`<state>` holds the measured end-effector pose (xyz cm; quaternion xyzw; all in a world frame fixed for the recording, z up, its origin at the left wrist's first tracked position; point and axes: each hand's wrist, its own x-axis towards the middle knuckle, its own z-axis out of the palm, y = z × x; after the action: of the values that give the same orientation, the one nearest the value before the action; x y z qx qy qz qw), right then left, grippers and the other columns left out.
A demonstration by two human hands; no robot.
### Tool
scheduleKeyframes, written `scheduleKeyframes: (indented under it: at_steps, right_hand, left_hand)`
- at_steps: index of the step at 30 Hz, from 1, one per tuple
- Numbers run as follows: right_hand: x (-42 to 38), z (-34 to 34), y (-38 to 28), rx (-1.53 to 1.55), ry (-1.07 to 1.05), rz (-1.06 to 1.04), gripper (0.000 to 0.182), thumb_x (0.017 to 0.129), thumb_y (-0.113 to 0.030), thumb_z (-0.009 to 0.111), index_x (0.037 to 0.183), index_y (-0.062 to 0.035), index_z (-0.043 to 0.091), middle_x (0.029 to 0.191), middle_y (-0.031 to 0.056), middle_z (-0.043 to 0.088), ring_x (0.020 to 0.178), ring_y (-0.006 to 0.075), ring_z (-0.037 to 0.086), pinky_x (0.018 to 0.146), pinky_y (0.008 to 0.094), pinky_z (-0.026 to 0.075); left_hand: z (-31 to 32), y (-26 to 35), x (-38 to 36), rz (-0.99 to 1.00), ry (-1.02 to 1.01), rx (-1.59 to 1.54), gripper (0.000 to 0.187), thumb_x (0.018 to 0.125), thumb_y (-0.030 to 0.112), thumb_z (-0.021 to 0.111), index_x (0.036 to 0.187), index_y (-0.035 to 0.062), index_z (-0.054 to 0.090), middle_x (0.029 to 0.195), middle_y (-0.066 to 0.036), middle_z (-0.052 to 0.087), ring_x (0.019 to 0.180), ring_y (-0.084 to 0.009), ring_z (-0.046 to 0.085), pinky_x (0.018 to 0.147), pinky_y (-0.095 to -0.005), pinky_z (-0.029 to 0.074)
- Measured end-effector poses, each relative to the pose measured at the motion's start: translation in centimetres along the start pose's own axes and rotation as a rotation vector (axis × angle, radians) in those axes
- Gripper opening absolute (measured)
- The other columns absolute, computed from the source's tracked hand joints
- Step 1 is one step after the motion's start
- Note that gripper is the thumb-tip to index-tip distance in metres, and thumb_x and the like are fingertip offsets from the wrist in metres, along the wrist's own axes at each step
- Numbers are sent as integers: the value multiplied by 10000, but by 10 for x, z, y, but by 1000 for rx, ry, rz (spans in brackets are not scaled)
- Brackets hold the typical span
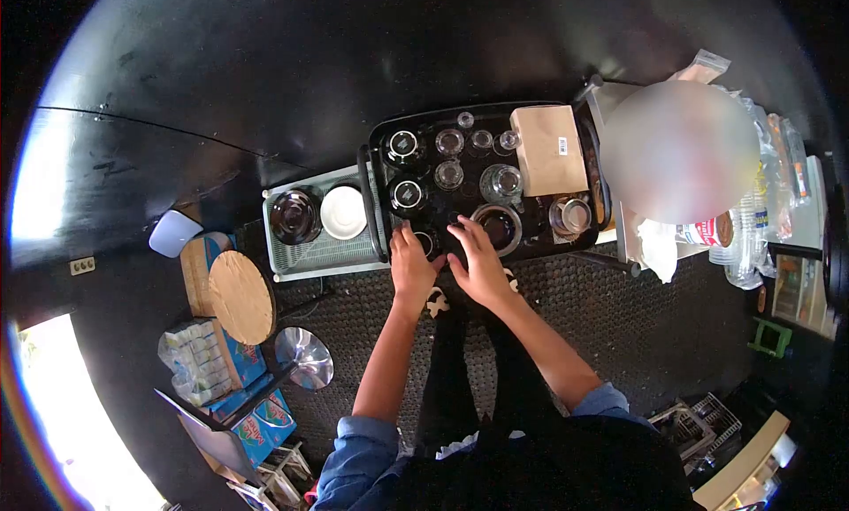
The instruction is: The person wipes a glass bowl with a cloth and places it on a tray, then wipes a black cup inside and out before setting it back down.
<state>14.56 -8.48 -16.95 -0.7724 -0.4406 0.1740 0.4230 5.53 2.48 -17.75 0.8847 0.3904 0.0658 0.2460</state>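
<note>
On a black tray (548,254), my left hand (413,272) is curled round the near side of an upside-down dark cup (424,243), thumb on one side and fingers on the other. The hand partly hides the cup. My right hand (479,265) lies just to its right with fingers apart and nothing in them. Beside those fingers is a round dark-centred glass dish (497,229). Two more upturned black cups, one near (407,194) and one far (403,145), line up beyond my left hand. Glass cups (449,175) and a clear glass jar (502,184) stand at mid-tray.
A brown cardboard box (546,148) and a glass vessel (570,215) occupy the tray's right side. Left of it, a grey rack (309,261) carries a dark glass plate (296,216) and a white saucer (343,212). Plastic cups (750,241) are stacked at right, near another person.
</note>
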Motion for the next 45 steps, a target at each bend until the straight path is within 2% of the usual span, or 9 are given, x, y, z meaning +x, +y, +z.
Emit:
scheduleKeyframes:
  at_steps: [11, 22, 25, 26, 28, 31, 34, 37, 45]
  right_hand:
    - [-16, -1, 0, 79, -24, 23, 420, 787, -78, 578, 1179, -16, 442, 1238, 181, 398, 1139, 363, 419, 929, 415, 385]
    - [-30, -41, -18, 256, 125, 97, 332, 781, -33, 587, 1104, -28, 511, 1162, 149, 478, 1074, 314, 493, 864, 360, 424]
    - [-35, -86, -17, 234, 229, 27, 296, 787, -24, 584, 1078, -27, 532, 1148, 118, 495, 1043, 231, 519, 800, 295, 459]
    - [-37, -106, -15, 269, 271, 9, 282, 793, -11, 574, 1073, -26, 536, 1132, 114, 501, 1014, 212, 526, 778, 287, 474]
    - [-44, -146, -6, 239, 390, 70, 267, 791, 5, 570, 1055, -20, 542, 1106, 113, 512, 972, 189, 542, 746, 282, 491]
    - [-64, -211, 17, 109, 621, 101, 225, 777, 13, 582, 997, -13, 542, 1024, 120, 541, 737, 164, 590, 660, 279, 508]
    - [-98, -259, 51, -397, 612, 190, 339, 724, -5, 619, 1054, -41, 551, 1038, 124, 530, 932, 270, 549, 774, 361, 453]
    - [-119, -273, 71, -591, 494, 197, 412, 659, 36, 621, 1060, -45, 573, 1064, 151, 521, 822, 327, 575, 757, 356, 481]
    - [-114, -280, 118, -93, 683, 192, 91, 725, -54, 611, 771, 24, 601, 774, 144, 579, 716, 298, 585, 633, 336, 455]
  left_hand:
    - [-1, -1, 7, -148, -85, -41, 888, 472, 151, 831, 1184, -33, 332, 1126, -220, 468, 1015, -365, 507, 823, -387, 463]
    - [-52, 39, -15, -143, 86, -439, 735, 566, 220, 801, 1126, -28, 395, 926, -171, 594, 867, -286, 601, 763, -345, 473]
    - [-43, 55, -19, -376, -242, -1379, 549, 709, 65, 654, 1178, -22, 382, 1021, -95, 556, 979, -212, 562, 828, -313, 461]
    - [-42, 64, -22, -372, -388, -1570, 517, 781, 165, 563, 1225, -20, 374, 1108, -112, 532, 1054, -221, 523, 907, -341, 426]
    - [-36, 88, -28, -438, -559, -1652, 632, 781, 377, 501, 1273, 3, 368, 1221, -140, 471, 1122, -262, 470, 959, -419, 368]
    - [-28, 133, -31, -434, -680, -1755, 679, 770, 425, 475, 1279, -5, 351, 1262, -173, 435, 1166, -307, 434, 991, -433, 338]
    - [-23, 171, -33, -421, -766, -1846, 689, 764, 451, 461, 1288, 18, 346, 1269, -168, 435, 1184, -339, 417, 998, -456, 332]
    - [-24, 203, -34, -376, -870, -1893, 689, 784, 538, 419, 1288, 73, 364, 1255, -156, 451, 1150, -361, 445, 958, -484, 377]
    - [-47, 245, -35, -450, -952, -2046, 718, 807, 646, 328, 1272, 102, 385, 1235, -168, 460, 1112, -393, 468, 822, -482, 483]
